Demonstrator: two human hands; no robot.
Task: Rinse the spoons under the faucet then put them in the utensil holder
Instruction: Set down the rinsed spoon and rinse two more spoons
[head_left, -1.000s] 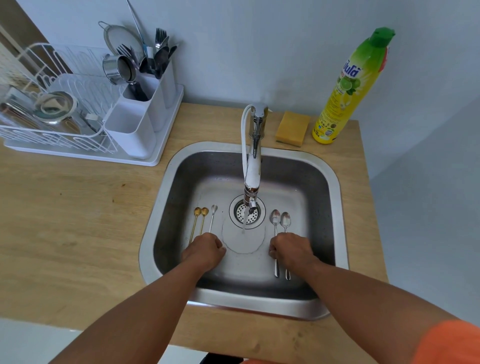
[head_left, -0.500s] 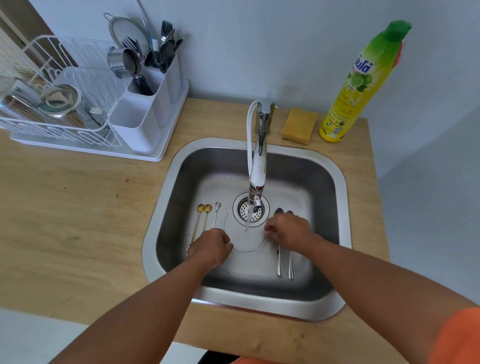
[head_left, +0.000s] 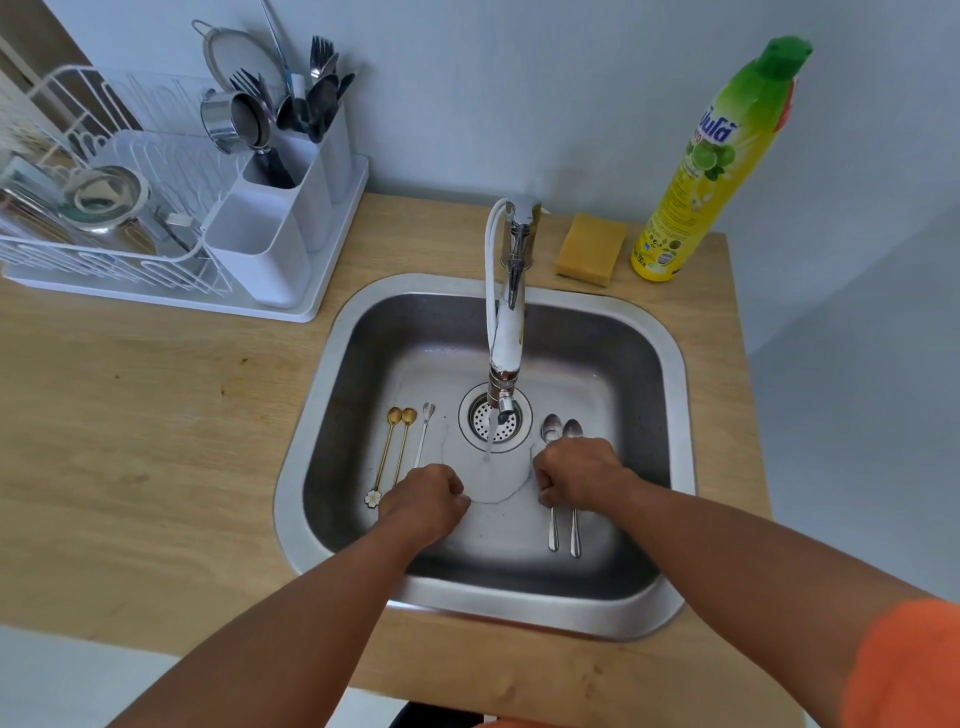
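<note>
Water runs from the faucet (head_left: 506, 358) into the steel sink (head_left: 670, 364). Two gold spoons (head_left: 394, 447) and a thin silver spoon (head_left: 423, 431) lie left of the drain. Their lower handles run under my left hand (head_left: 423, 501), which is curled into a fist; one flower-shaped handle end shows beside it. Two silver spoons (head_left: 563, 530) lie flat right of the drain. My right hand (head_left: 576, 475) is fisted over their middles, and any grip is hidden. The white utensil holder (head_left: 270, 234) stands at the back left.
A white dish rack (head_left: 104, 228) with metal ware adjoins the holder, whose rear compartments hold forks, spoons and a strainer. A yellow sponge (head_left: 589, 249) and a dish soap bottle (head_left: 711, 166) stand behind the sink. The wooden counter (head_left: 156, 415) stretches to the left.
My right hand went forward over the silver spoons' bowls, then drew back so the bowls show again. My left hand stayed by the gold spoons' handles. The spoons lie where they were.
</note>
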